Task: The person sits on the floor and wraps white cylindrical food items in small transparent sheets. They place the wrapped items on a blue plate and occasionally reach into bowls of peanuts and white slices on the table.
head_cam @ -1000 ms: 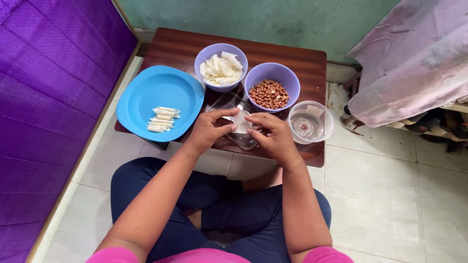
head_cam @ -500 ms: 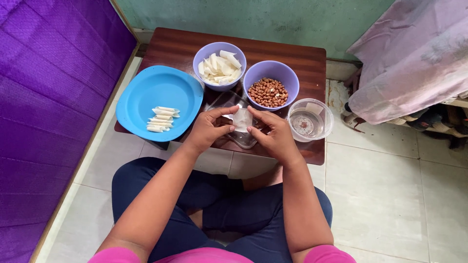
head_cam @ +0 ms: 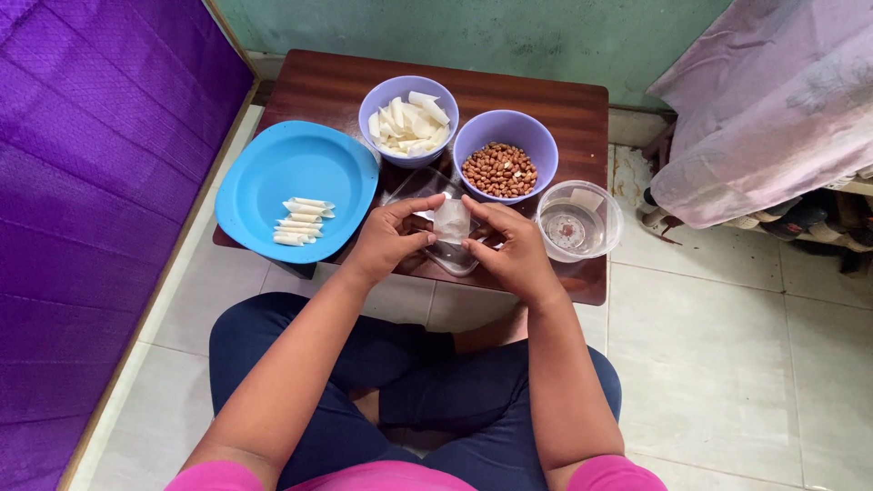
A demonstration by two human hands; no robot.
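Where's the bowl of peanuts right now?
In the head view, the purple bowl of peanuts sits on the wooden table, right of the bowl of white pieces, just beyond the right hand.

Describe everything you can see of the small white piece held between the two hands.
The white piece is a small, thin, pale sheet that looks like dough or a wrapper, roughly square and slightly translucent. It is held upright above a clear flat tray on the wooden table. The left hand pinches its left edge and the right hand its right edge, fingertips pressing inward. Whether anything lies inside it cannot be told.
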